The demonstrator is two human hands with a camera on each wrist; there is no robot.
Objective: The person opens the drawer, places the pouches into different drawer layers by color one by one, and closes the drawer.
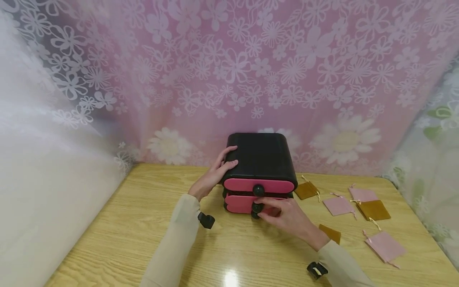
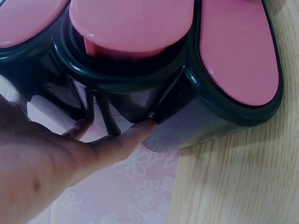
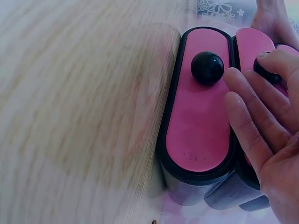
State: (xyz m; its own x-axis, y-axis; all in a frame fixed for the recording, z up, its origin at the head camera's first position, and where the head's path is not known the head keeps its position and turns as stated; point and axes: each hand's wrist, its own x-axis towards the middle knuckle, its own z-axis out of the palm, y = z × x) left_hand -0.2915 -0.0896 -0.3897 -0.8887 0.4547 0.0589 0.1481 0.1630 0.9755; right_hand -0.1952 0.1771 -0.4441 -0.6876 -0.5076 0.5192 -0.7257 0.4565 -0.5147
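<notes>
A black drawer box [image 1: 258,153] with stacked pink-fronted drawers and round black knobs stands near the back of the table. Its middle drawer [image 2: 135,23] juts out slightly past the others. My right hand [image 1: 287,215] pinches the middle drawer's knob [image 3: 266,72] between thumb and forefinger, the other fingers extended. Below it, the bottom drawer [image 3: 198,121] sits flush in its frame. Against the box's left side, my left hand [image 1: 215,173] presses with its fingers stretched, fingertips reaching the top edge. The inside of the drawers is hidden.
To the right of the box lie several drawstring pouches, among them a pink pouch [image 1: 385,246] and a brown pouch [image 1: 373,210]. Another brown pouch [image 1: 330,233] is partly behind my right forearm. A flowered curtain [image 1: 251,79] hangs behind the wooden table [image 1: 118,239].
</notes>
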